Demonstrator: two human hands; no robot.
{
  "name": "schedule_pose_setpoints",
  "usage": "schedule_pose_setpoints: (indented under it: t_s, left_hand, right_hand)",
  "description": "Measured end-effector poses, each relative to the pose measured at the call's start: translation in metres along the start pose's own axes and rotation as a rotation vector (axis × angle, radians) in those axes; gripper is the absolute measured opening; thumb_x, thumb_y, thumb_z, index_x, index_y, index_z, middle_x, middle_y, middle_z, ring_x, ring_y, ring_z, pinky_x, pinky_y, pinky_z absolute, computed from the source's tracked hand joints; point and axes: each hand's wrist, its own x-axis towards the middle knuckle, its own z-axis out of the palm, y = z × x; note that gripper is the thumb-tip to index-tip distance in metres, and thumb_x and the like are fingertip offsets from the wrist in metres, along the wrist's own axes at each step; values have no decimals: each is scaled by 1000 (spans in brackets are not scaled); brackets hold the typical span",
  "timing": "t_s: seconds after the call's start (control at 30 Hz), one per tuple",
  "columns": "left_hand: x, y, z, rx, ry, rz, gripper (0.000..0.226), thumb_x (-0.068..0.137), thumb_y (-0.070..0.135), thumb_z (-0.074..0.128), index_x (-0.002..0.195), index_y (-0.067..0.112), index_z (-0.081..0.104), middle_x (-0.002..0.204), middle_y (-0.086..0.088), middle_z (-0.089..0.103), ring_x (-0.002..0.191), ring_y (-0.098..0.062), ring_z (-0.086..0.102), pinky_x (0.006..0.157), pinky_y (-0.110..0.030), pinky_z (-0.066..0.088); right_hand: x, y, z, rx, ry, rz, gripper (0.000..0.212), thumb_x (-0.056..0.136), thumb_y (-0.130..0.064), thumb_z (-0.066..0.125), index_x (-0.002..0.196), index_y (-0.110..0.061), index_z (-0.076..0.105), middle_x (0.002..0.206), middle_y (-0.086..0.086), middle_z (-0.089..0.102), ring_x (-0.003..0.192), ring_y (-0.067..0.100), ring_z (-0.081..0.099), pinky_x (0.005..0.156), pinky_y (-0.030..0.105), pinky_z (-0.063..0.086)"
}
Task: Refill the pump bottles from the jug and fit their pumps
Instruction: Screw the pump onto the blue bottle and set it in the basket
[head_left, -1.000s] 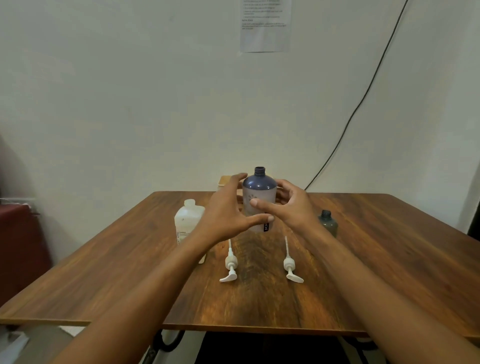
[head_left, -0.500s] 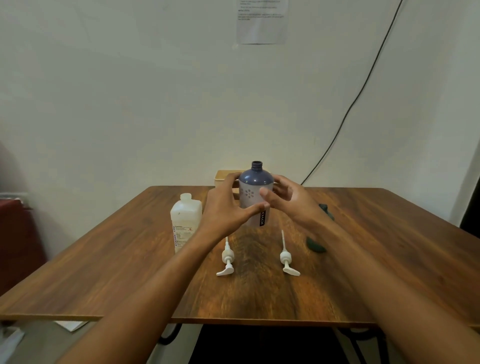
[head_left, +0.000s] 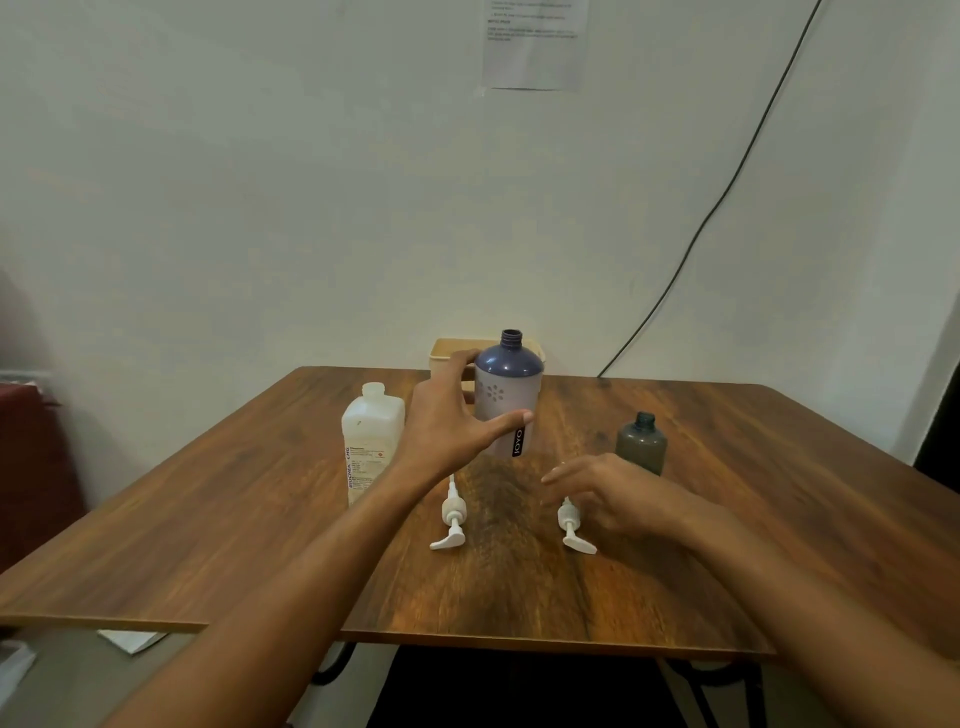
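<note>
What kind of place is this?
Probably a plain indoor room used as a simple workspace: a wooden table against a white wall, a printed sheet fixed to it, and a loose black cable running down it.

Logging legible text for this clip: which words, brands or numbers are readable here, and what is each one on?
"JOYO": runs vertically on a black strip on the purple bottle; the left hand holds the bottle and its thumb hides the strip's top end.
"BIOCHE... CHG": runs vertically on the label of the white jug; the last letters of the first word are unclear and the fine print beside it is too small to read.
Paper sheet on the wall: printed lines, too blurred to read.
</note>
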Motion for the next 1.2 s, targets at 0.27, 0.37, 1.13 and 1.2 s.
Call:
schedule_pose_setpoints:
  t_s: [0.27, 0.37, 1.13, 1.2]
  left_hand:
    - [-3, -2, 2, -8, -19, -28, 95, 69, 51, 90, 148, 18, 48, 141, -5, 63, 119, -21, 65, 93, -37, 60]
    - [-4, -4, 1, -3, -16, -28, 96, 69, 52, 90, 148, 19, 48, 140, -4, 63, 118, -20, 65, 93, -37, 60]
    - [-5, -11, 6, -22, -20, -26, 93, 66, 55, 90, 144, 22, 51, 136, 0, 65, 117, -14, 64, 92, -32, 60]
    - [-6, -10, 8, -28, -19, -27, 93, 66, 54, 91, 143, 22, 52, 136, 1, 66, 116, -14, 65, 91, -32, 60]
  right_hand:
    - [3, 1, 11, 51, -91, -69, 37, 102, -12, 64, 130, -34, 73, 141, -16, 68, 126, -4, 62, 105, 26, 56]
    - [2, 0, 12, 35, -96, -77, 35, 103, -16, 65, 133, -33, 72, 137, -15, 71, 124, 1, 65, 104, 27, 56]
    - [5, -49, -180, 792, 898, -120, 38, 97, -17, 78, 133, -8, 70, 118, 10, 78, 106, 26, 79, 91, 39, 65]
    - [8, -55, -188, 823, 902, -140, 38, 98, -16, 76, 134, -6, 68, 118, 13, 77, 106, 28, 79, 91, 41, 65]
